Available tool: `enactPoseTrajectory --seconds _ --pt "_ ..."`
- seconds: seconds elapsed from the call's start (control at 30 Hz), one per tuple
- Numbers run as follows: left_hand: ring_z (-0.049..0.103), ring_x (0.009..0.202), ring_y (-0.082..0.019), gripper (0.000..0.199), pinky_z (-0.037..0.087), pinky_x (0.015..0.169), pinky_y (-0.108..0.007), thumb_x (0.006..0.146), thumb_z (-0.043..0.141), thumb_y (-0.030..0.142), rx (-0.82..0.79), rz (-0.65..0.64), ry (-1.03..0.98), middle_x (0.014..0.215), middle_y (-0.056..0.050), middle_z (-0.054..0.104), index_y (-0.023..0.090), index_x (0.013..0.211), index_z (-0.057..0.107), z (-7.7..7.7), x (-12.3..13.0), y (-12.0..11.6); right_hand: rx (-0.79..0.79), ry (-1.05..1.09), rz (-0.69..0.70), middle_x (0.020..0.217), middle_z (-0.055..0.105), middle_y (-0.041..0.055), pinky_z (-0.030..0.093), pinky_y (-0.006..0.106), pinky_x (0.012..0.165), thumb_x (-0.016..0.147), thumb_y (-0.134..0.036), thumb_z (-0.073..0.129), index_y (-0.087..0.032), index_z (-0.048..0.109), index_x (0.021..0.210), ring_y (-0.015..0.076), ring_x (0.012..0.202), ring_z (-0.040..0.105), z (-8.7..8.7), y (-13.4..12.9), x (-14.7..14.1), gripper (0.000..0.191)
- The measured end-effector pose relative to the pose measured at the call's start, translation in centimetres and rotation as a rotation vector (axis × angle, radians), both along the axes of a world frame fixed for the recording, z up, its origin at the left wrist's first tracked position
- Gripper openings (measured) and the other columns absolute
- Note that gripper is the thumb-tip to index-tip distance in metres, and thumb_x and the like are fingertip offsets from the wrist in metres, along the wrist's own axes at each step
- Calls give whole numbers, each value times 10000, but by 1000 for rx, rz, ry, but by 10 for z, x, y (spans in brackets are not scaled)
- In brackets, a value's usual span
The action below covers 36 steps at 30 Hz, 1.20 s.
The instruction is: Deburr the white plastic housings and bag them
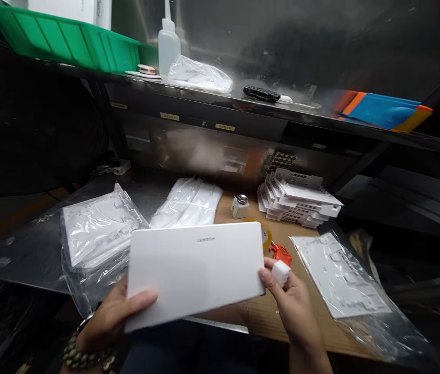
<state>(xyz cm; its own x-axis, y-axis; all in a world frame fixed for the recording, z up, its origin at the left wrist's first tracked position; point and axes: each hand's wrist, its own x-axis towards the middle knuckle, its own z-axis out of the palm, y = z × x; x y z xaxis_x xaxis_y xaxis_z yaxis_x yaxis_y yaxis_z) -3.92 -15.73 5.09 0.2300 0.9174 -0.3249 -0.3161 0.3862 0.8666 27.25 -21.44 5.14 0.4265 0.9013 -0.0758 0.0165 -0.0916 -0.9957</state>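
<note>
A flat white panel (196, 270) with small upside-down lettering near its top edge is held up in front of me. My left hand (121, 311) grips its lower left end, thumb on the face. At the right end, my right hand (284, 291) pinches the panel's edge and also holds a small white folded pad (281, 272) in its fingers. Behind the panel's right end lie a red-handled tool (281, 254) and a yellow tape roll (266, 236), partly hidden.
Bagged white parts lie left (99, 223) and right (340, 275). Clear plastic bags (189, 202), a small dispenser bottle (239, 206) and stacked white frames (300, 197) stand behind. A shelf (239, 102) above holds a green bin (68, 41) and a squeeze bottle (169, 49).
</note>
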Motion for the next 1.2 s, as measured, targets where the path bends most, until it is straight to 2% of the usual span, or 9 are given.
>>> enactPoseTrajectory --seconds 0.17,0.37,0.47,0.57,0.7,0.87,1.03,1.13,1.2 --pt "736 1145 -344 573 597 978 -375 844 831 495 104 25 -20 1165 -130 809 196 1320 723 31 25 26 -51 -19 -103 1072 809 124 629 362 810 704 -651 856 -178 817 1064 299 956 754 -17 0 18 595" --pt "768 873 -251 407 614 747 -277 805 872 500 278 -109 135 977 -100 832 193 1068 824 23 30 40 -23 -101 -140 1083 808 85 600 300 818 742 -609 851 -209 805 1090 254 965 741 -35 -9 32 532" --pt "771 892 -231 208 616 817 -259 809 882 427 508 -101 205 944 -54 840 262 933 858 17 28 40 72 -172 -152 1125 799 84 584 319 858 804 -580 813 -224 798 1094 252 999 732 -30 -11 31 459" --pt "772 1057 -256 141 601 974 -292 855 842 370 688 -137 233 1062 -21 842 339 993 858 13 25 39 172 -260 -253 1150 787 80 559 345 936 865 -559 762 -241 792 1072 250 1076 709 -20 -11 29 380" --pt "708 1243 -264 172 518 1135 -331 924 769 313 834 -165 273 1137 2 828 358 1075 839 11 23 39 242 -215 -382 820 716 8 537 318 912 903 -539 741 -234 758 989 168 856 678 -10 -14 28 318" --pt "771 1107 -252 240 482 1192 -457 954 721 192 998 -256 294 1125 2 830 338 1122 810 19 26 43 246 18 -292 658 591 -47 518 250 746 921 -563 719 -242 713 1105 118 677 584 4 -9 22 370" --pt "668 1299 -248 356 237 1313 -545 1016 589 116 1413 -437 515 1187 -7 813 304 1289 721 33 26 41 27 231 -62 613 601 -34 473 259 508 873 -640 718 -210 672 1289 142 534 554 8 19 21 600" --pt "463 1500 -270 349 35 1331 -621 1060 526 164 1619 -356 745 1244 43 792 339 1288 724 36 24 35 -23 223 -30 722 708 30 498 264 493 746 -560 861 -164 737 1151 179 591 646 -2 34 21 580" --pt "338 1571 -304 361 1 1323 -653 1023 610 175 1661 -195 775 1473 64 659 386 1294 722 34 24 34 50 222 -80 829 755 70 560 293 554 688 -517 903 -151 755 1054 208 672 700 -8 40 20 539"
